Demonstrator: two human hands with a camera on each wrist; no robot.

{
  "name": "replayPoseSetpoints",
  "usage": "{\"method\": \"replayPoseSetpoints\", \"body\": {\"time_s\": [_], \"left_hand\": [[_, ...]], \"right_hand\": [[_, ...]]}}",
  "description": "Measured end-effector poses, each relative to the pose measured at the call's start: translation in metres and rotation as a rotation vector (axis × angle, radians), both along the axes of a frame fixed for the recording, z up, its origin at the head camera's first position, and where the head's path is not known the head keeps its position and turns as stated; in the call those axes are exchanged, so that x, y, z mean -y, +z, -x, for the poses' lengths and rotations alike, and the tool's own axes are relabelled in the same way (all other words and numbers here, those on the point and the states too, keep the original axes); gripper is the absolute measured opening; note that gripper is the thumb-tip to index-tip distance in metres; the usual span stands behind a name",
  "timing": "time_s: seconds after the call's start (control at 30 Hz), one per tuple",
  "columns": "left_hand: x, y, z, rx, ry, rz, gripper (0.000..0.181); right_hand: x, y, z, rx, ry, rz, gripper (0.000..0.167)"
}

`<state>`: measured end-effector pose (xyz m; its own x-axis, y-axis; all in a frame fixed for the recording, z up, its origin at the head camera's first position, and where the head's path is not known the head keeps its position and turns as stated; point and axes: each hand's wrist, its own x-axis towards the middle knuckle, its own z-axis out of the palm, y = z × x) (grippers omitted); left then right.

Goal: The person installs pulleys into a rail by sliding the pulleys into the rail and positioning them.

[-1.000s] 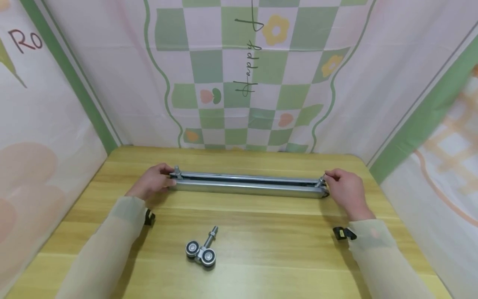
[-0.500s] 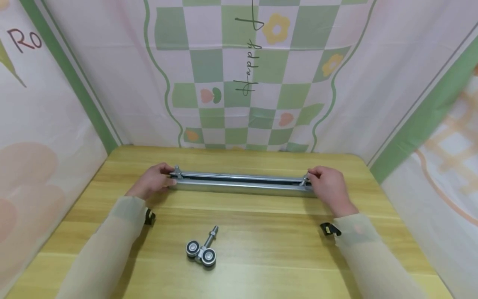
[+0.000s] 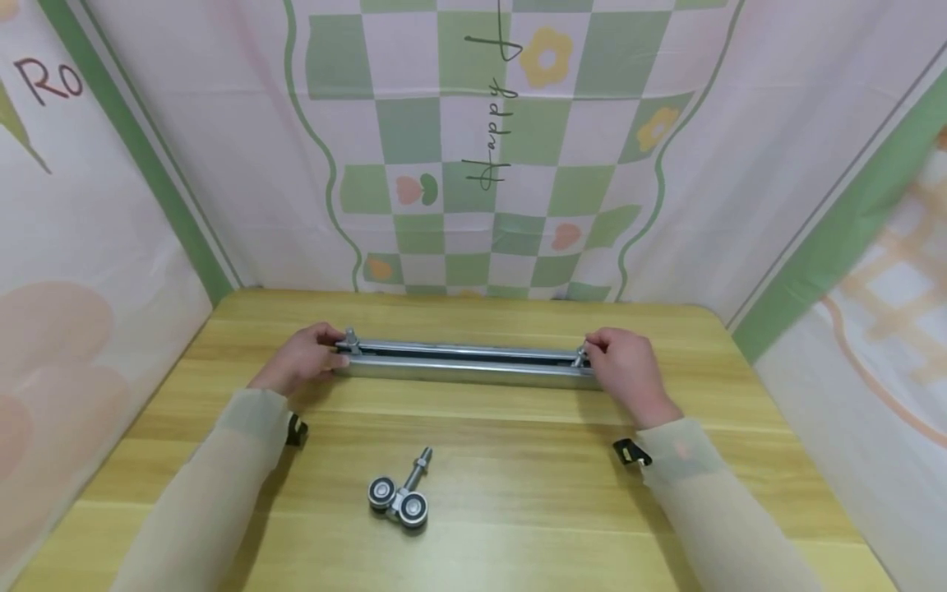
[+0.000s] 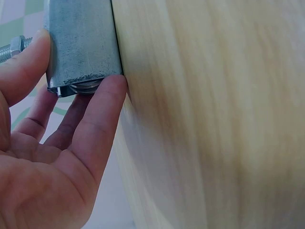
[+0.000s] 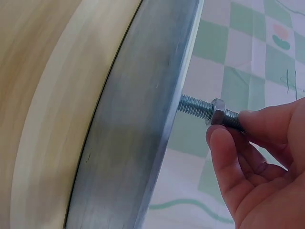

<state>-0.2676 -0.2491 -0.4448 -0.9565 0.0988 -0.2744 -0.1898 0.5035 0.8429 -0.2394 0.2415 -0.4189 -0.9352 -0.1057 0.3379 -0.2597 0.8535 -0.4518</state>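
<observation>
A long silver metal rail with a slot along its top lies across the far part of the table. My left hand grips its left end, thumb at the slot edge and fingers around the end in the left wrist view. Close by, a threaded bolt with a nut stands up from the slot; part of a roller shows inside the rail end. With thumb and fingers, my right hand pinches the tip of another threaded bolt that rises from the slot. What carries this second bolt is hidden inside the rail.
A loose roller trolley, with black-rimmed wheels and a threaded bolt, lies on the wooden table nearer to me. Printed cloth hangs behind the table and at both sides.
My right hand has slid the right bolt leftward along the rail, away from the right end. The left hand, rail and loose trolley have stayed in place.
</observation>
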Motion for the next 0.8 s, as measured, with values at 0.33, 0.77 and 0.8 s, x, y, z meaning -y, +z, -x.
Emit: {"method": "replayPoseSetpoints", "body": {"time_s": [0.33, 0.77, 0.8], "left_hand": [[0.001, -0.002, 0.002, -0.001, -0.002, 0.005, 0.043], [0.0, 0.0, 0.0, -0.009, 0.005, 0.013, 0.043], [0.0, 0.0, -0.001, -0.009, 0.005, 0.014, 0.043]], "right_hand": [[0.028, -0.001, 0.003, 0.011, 0.043, -0.004, 0.021], [0.055, 0.0, 0.005, -0.002, 0.093, -0.001, 0.02], [0.057, 0.0, 0.005, 0.004, 0.094, -0.001, 0.02]]}}
